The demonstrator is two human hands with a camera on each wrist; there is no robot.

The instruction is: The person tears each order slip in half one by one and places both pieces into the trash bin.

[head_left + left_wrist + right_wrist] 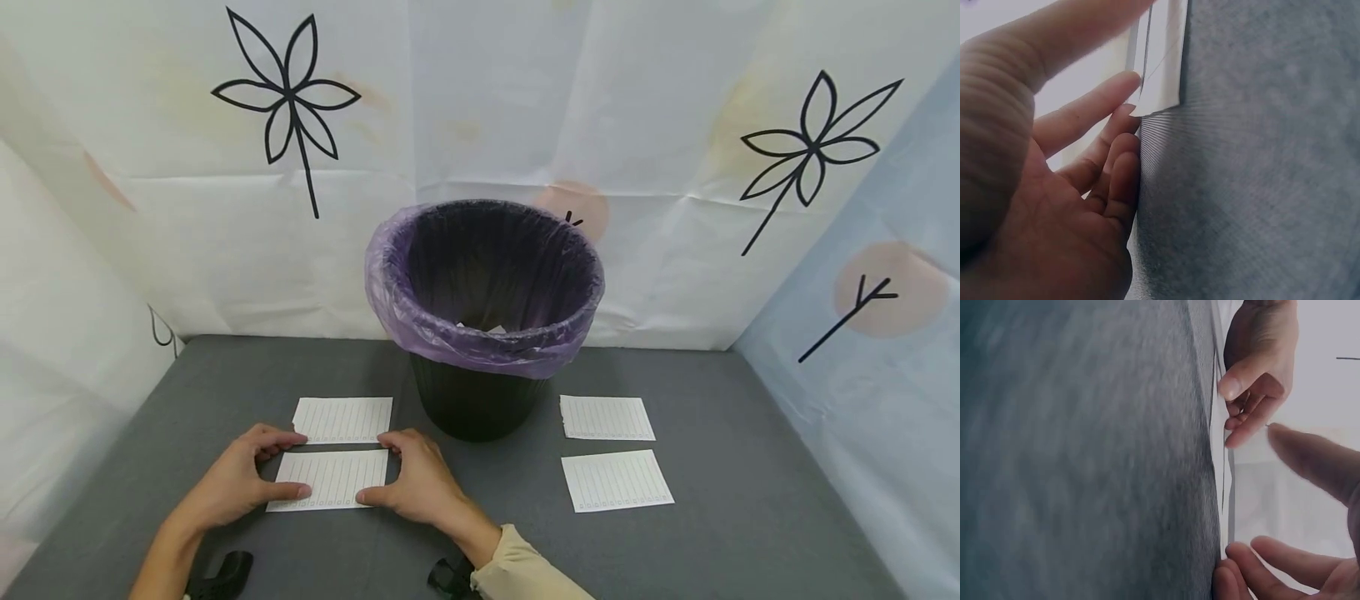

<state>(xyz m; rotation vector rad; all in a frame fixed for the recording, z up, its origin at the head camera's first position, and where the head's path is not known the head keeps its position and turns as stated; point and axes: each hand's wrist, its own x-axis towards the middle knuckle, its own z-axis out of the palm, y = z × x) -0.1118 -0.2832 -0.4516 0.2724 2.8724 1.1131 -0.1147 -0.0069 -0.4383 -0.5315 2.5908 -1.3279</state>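
A black bin (480, 404), lined with a purple bag (480, 354), holds pale scraps (497, 330). Front-left on the desk (750, 500) lie a far card (345, 419) and a near card (333, 479), the left hand (236, 479) and right hand (420, 483) at their ends, fingers relaxed, parted from thumbs.

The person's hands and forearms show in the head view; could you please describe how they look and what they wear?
The left hand and right hand are bare, without visible gloves or rings. A pale beige fabric sleeve covers part of the right forearm. A curved black device shows beside the left forearm, a partly visible black device beside the right.
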